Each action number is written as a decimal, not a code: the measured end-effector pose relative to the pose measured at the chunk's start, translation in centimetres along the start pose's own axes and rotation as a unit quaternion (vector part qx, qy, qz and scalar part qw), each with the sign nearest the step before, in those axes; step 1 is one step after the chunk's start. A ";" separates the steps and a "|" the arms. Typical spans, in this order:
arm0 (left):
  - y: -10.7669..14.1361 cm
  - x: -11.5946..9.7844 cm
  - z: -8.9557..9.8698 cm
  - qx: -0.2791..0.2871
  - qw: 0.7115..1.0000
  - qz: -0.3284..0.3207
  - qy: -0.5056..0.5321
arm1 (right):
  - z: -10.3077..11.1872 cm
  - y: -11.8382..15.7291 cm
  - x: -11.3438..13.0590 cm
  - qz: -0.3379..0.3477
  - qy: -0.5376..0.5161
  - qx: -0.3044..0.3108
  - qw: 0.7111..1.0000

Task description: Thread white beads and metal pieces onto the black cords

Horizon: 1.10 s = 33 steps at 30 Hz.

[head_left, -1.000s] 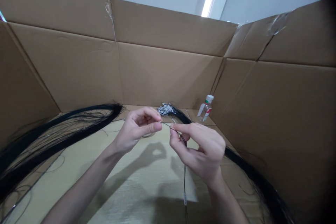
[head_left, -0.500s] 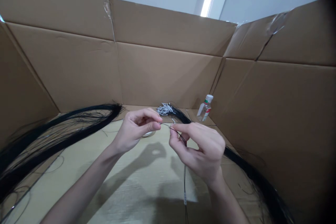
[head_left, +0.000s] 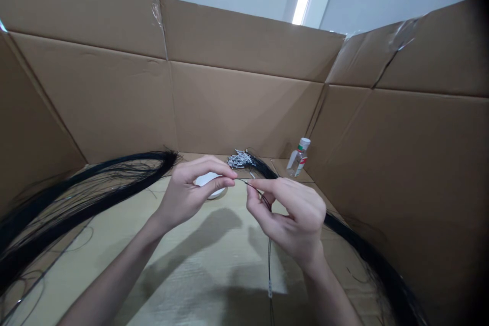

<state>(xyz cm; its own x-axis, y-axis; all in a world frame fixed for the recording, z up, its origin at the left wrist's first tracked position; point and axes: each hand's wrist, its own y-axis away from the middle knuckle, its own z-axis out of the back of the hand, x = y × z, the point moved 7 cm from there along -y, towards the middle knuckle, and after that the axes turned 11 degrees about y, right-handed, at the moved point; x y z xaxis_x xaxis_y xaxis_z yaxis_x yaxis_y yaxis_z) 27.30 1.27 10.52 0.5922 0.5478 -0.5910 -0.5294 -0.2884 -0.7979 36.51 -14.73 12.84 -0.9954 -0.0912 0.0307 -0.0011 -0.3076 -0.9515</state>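
Thin black strands hang from my right hand, whose thumb and index finger pinch them near the top. A small pale piece sits on the strands lower down. My left hand pinches the strands' tip between thumb and index finger, a short gap to the left of my right fingertips. Behind my left hand lies a white round object, partly hidden by the fingers.
A thick black strand bundle curves along the left. Another bundle runs down the right, with many small white pieces at its far end. A capped clear bottle stands by the cardboard wall. A pale sheet covers the surface.
My left hand has shifted slightly and its fingers have straightened, so more of the white round object shows behind it. My right hand has barely moved.
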 end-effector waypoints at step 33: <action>1.0 3.8 -1.3 -0.082 0.946 0.156 0.271 | 0.0 0.0 0.0 -0.019 -0.026 -0.013 0.999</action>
<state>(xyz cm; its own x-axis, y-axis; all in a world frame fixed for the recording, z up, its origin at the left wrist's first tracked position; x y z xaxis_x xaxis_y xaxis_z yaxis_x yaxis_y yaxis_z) 29.82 2.03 7.38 0.6708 -0.0540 -0.7397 -0.6543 -0.5128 -0.5559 36.51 -14.76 12.83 -0.9881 -0.1296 0.0832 -0.0430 -0.2864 -0.9572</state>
